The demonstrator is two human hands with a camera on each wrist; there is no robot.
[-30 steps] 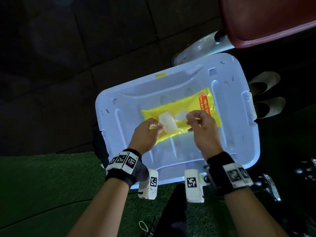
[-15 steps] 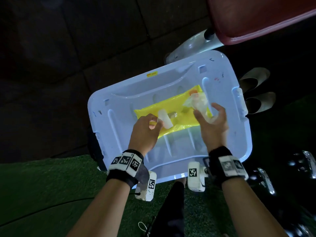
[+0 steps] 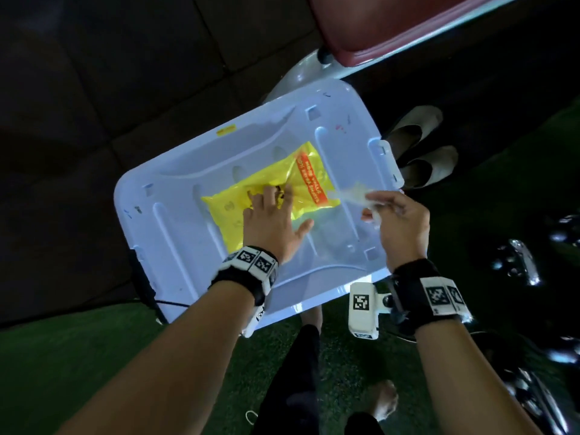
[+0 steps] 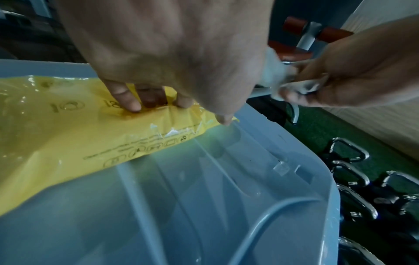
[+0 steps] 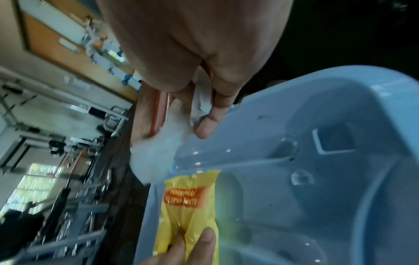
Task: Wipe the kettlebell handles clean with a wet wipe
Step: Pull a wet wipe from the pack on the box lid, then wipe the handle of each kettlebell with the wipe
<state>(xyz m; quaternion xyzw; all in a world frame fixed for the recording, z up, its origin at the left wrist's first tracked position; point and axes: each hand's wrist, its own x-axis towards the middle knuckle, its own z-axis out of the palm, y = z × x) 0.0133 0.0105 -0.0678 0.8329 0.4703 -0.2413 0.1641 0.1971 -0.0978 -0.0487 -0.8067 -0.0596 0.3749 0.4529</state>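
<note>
A yellow wet wipe pack (image 3: 232, 211) lies on a pale blue bin lid (image 3: 175, 240). My left hand (image 3: 273, 202) presses flat on the pack with straight fingers (image 4: 127, 100) and the thumb spread. My right hand (image 3: 395, 215) hovers over the lid's right edge and pinches a crumpled white wet wipe (image 3: 351, 196), free of the pack. The right wrist view shows the wipe (image 5: 158, 154) hanging from the fingers (image 5: 206, 123) above the pack (image 5: 188, 206). Kettlebells with chrome handles (image 3: 521, 259) stand on the floor to the right, and the handles (image 4: 347, 152) also appear in the left wrist view.
A red padded bench (image 3: 408, 20) stands beyond the lid. A pair of beige shoes (image 3: 420, 152) lies by the lid's right edge. Green turf (image 3: 78, 356) covers the near floor and dark tiles (image 3: 94, 89) the far floor. My legs are at the bottom.
My right hand has drawn the wipe out of the pack and away to the right. My left hand has let go of the pack's flap and now lies flat on the pack.
</note>
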